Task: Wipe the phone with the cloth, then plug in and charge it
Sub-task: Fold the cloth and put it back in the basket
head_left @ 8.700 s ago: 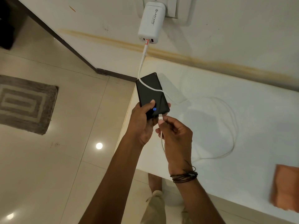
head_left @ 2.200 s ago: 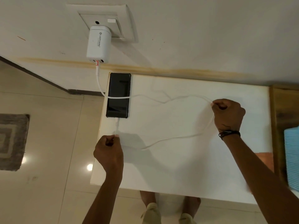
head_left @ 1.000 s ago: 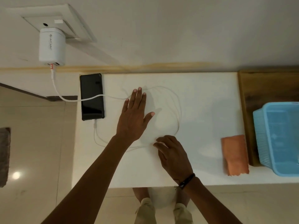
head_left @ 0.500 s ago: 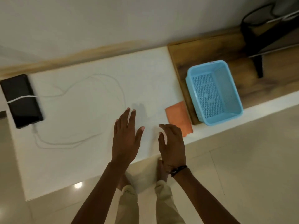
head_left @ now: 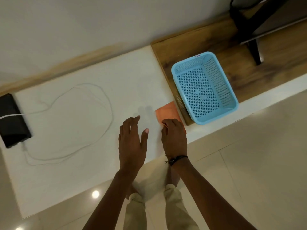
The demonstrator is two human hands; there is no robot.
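Both steps look done: phone (head_left: 12,121) lies cabled (head_left: 93,140); right hand (head_left: 174,136) fingers touch the cloth (head_left: 167,111), left hand (head_left: 132,143) released.

phone (head_left: 12,121): far left on counter (head_left: 136,83), cable (head_left: 93,120) looped to its right
cloth (head_left: 167,112): near edge, just left of basket (head_left: 204,87)
right hand (head_left: 173,136): on cloth's near end
left hand (head_left: 132,143): left of it

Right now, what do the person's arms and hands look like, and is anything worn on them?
Both forearms are bare, with no sleeves in view. The left hand wears nothing. The right hand has a dark cord bracelet with loose ends at the wrist. No rings or gloves show.
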